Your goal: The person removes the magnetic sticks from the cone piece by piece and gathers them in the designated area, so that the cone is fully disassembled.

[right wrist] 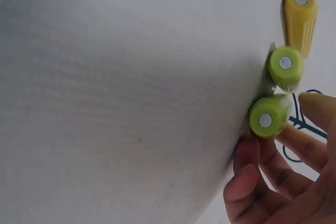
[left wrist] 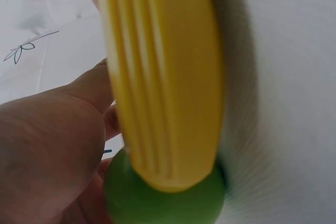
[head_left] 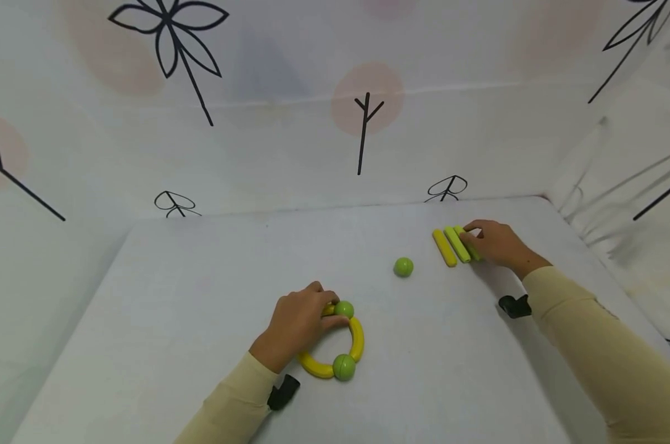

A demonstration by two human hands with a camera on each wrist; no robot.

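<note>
A ring of curved yellow pieces and green balls lies on the white surface. My left hand grips its upper left side, thumb and fingers around the part by the upper green ball. In the left wrist view a yellow piece meets a green ball close up. My right hand holds the rightmost light green stick between thumb and fingers. Beside it lie another light green stick and a yellow stick, roughly parallel.
A loose green ball lies between the ring and the sticks. White cloth walls with printed plant drawings stand behind and at both sides of the table. Dark straps show at both wrists.
</note>
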